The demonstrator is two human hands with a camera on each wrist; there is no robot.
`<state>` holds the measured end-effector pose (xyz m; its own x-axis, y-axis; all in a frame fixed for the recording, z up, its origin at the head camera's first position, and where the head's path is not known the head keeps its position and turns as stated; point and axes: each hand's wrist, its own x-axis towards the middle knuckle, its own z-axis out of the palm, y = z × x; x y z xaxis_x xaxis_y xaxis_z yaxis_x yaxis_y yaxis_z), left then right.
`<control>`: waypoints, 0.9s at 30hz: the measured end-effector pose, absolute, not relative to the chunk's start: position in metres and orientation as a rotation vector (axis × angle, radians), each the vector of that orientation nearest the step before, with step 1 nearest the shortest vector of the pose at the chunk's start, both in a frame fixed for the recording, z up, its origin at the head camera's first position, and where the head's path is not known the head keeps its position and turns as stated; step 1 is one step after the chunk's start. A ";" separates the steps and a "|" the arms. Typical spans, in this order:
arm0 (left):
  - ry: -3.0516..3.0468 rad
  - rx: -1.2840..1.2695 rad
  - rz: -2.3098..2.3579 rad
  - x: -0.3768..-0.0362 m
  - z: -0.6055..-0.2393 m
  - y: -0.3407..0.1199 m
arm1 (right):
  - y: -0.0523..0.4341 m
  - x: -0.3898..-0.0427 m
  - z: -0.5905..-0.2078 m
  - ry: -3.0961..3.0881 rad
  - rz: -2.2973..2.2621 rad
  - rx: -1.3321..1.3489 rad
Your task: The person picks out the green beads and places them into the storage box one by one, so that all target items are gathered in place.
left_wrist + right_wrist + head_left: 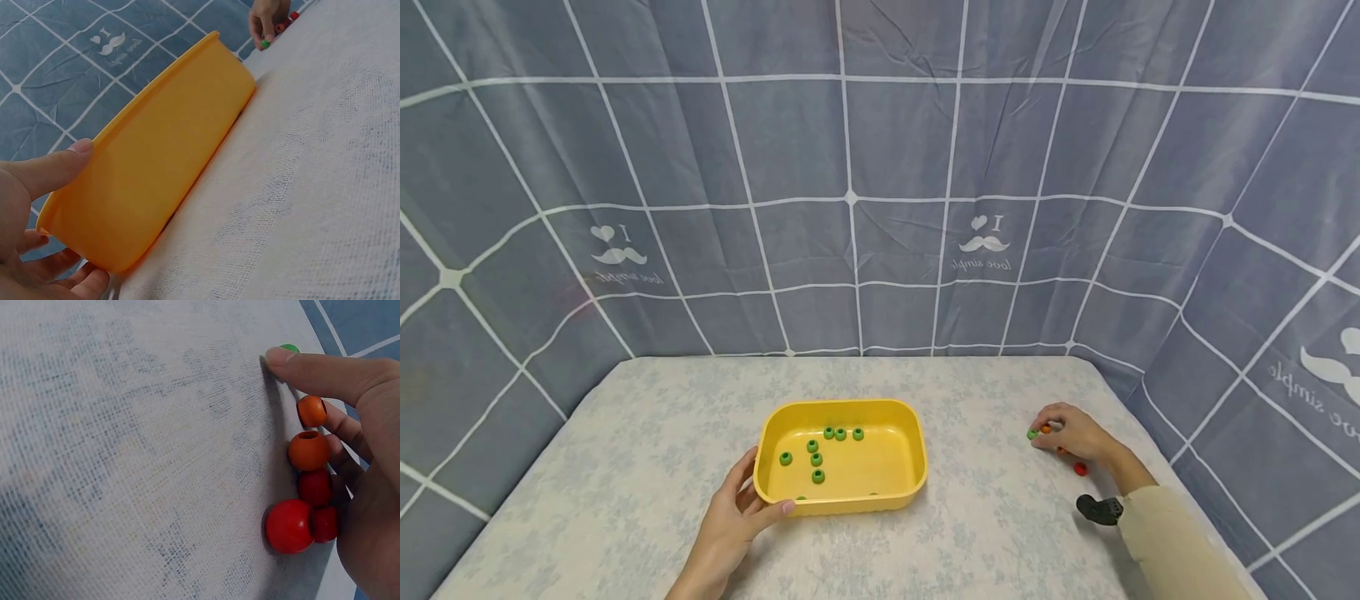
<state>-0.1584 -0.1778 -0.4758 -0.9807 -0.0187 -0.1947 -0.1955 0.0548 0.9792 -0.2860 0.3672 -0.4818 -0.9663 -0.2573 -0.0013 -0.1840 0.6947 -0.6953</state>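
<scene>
My left hand (733, 521) grips the near left corner of a yellow plastic bin (850, 505), thumb over the rim and fingers round the side. Inside the bin lie several green beads (817, 477), mostly toward its left half. Off to the right, my right hand (1078, 435) pinches a green bead (1032, 434) between thumb and fingertips, low over the cloth. Beneath and beside that palm, two orange beads (309, 451) and several red beads (289, 526) lie in a row, one red bead being bigger. The right thumb partly hides the green bead in the right wrist view.
A pale floral cloth (973, 533) covers the table. Grey-blue curtains (895, 250) with white grid lines hang behind it and along both sides. By the right sleeve cuff is a black device (1099, 510).
</scene>
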 end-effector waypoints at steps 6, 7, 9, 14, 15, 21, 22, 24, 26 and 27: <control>2.181 -0.223 2.076 -0.157 -0.476 -0.178 | 0.368 -0.289 -0.479 2.818 -1.079 -0.293; 2.179 -0.223 2.078 -0.157 -0.476 -0.178 | 0.368 -0.289 -0.478 2.816 -1.074 -0.288; 2.178 -0.226 2.080 -0.156 -0.476 -0.178 | 0.367 -0.290 -0.475 2.810 -1.070 -0.284; 2.168 -0.235 2.086 -0.156 -0.477 -0.178 | 0.363 -0.292 -0.468 2.797 -1.070 -0.315; 2.167 -0.234 2.088 -0.156 -0.477 -0.178 | 0.362 -0.292 -0.467 2.798 -1.067 -0.322; 2.168 -0.231 2.088 -0.156 -0.477 -0.177 | 0.354 -0.294 -0.461 2.791 -1.061 -0.359; 2.168 -0.231 2.089 -0.156 -0.477 -0.177 | 0.353 -0.295 -0.459 2.786 -1.064 -0.364; 2.171 -0.231 2.087 -0.157 -0.477 -0.177 | 0.350 -0.296 -0.457 2.784 -1.060 -0.373; 2.174 -0.233 2.085 -0.157 -0.477 -0.177 | 0.348 -0.297 -0.454 2.778 -1.063 -0.396; 2.176 -0.233 2.084 -0.157 -0.477 -0.177 | 0.346 -0.297 -0.453 2.780 -1.063 -0.403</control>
<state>-0.1574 -0.1766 -0.4770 -0.9810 -0.0281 -0.1922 -0.1932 0.0402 0.9803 -0.2970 0.3462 -0.4531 -0.9547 -0.2959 -0.0328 -0.1986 0.7148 -0.6705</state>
